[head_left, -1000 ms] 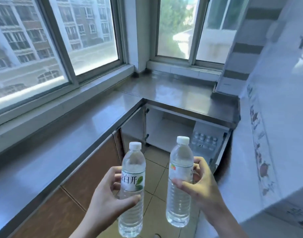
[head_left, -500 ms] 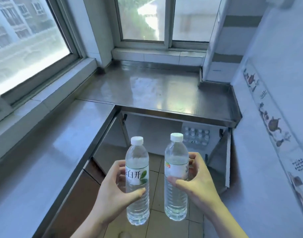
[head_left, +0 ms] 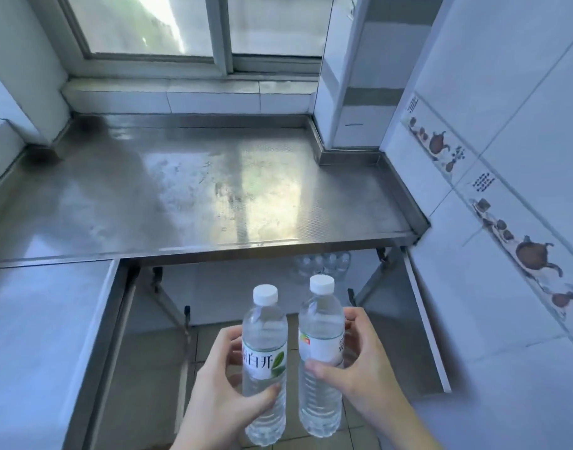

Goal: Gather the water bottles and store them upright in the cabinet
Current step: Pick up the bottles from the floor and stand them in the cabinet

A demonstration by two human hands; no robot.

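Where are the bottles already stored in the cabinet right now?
In the head view, the stored bottles stand grouped at the back right of the open cabinet, just under the steel countertop's front edge, beyond the right-hand bottle's cap.

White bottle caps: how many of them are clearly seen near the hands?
2. One cap tops the bottle in the left hand, one cap tops the bottle in the right hand. Stored bottles behind are blurred, uncountable.
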